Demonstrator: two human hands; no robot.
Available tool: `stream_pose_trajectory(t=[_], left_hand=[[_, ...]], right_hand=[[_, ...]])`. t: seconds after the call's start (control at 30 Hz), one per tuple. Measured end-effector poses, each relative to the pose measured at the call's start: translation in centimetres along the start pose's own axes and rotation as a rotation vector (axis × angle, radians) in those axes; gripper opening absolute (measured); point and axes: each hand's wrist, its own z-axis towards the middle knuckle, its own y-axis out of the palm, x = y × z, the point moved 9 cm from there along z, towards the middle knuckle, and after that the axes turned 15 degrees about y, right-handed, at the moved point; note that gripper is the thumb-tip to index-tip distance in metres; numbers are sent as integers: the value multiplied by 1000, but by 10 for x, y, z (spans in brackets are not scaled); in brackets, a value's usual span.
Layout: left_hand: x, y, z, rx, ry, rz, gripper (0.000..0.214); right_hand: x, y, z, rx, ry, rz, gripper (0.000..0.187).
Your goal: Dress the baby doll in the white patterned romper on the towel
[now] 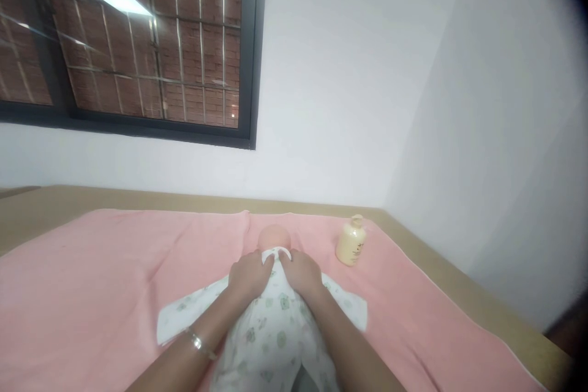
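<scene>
A baby doll (274,237) lies on a pink blanket, its bare head at the far end. White baby clothes (281,337) with a green print cover its body, the sleeves spread out to both sides. My left hand (250,272) grips the left side of the garment's neckline, thumb on top. On the other side of the collar, my right hand (301,271) has hold of the cloth in the same way. The two thumbs are close together below the doll's head. The doll's face and arms are not visible.
The pink blanket (92,282) covers most of a wooden-toned table (459,294). A cream pump bottle (351,242) stands upright on the blanket, right of the doll. Behind the table rise a white wall (344,73) and a dark-framed window (250,73) with bars.
</scene>
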Motion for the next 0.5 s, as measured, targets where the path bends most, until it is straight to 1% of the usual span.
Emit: stream_pose_trajectory(t=[0.17, 0.4, 0.5], left_hand=[[0, 0, 0, -10, -4, -9, 55], [-2, 3, 2, 19, 15, -13, 53], [-2, 3, 2, 21, 14, -18, 51]], right_hand=[[-1, 0, 0, 0, -9, -7, 63], [-1, 1, 1, -10, -14, 8, 63], [-2, 0, 0, -16, -27, -17, 64]])
